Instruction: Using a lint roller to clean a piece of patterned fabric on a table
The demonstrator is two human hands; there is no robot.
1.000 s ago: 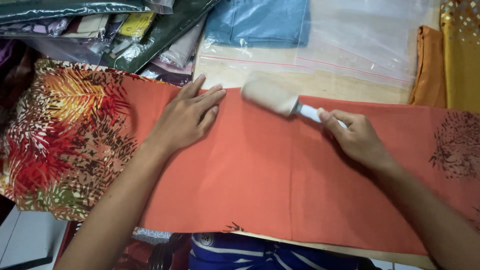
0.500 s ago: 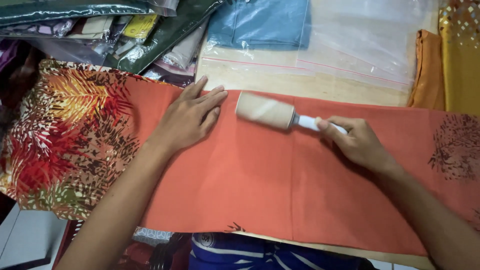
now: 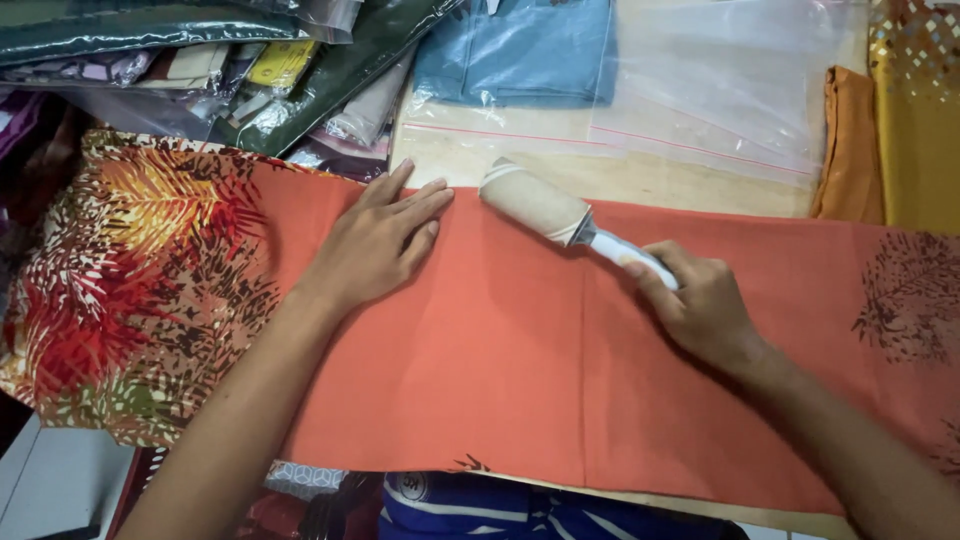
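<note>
An orange cloth (image 3: pixel 520 370) with leaf prints at both ends lies spread flat across the table. My left hand (image 3: pixel 375 240) rests palm down on it, fingers apart, near the far edge. My right hand (image 3: pixel 700 305) grips the white handle of a lint roller (image 3: pixel 535 202). The roller's beige head lies on the cloth's far edge, just right of my left fingertips.
Clear zip bags (image 3: pixel 720 90) and a folded blue cloth (image 3: pixel 520 50) lie beyond the orange cloth. Packed fabrics in plastic (image 3: pixel 200 60) are piled at the far left. Yellow and orange cloth (image 3: pixel 900 130) sits at the far right. A striped blue garment (image 3: pixel 480 505) shows at the near edge.
The lint roller slid down and left over the cloth, then back up to its far edge. My left hand stayed put.
</note>
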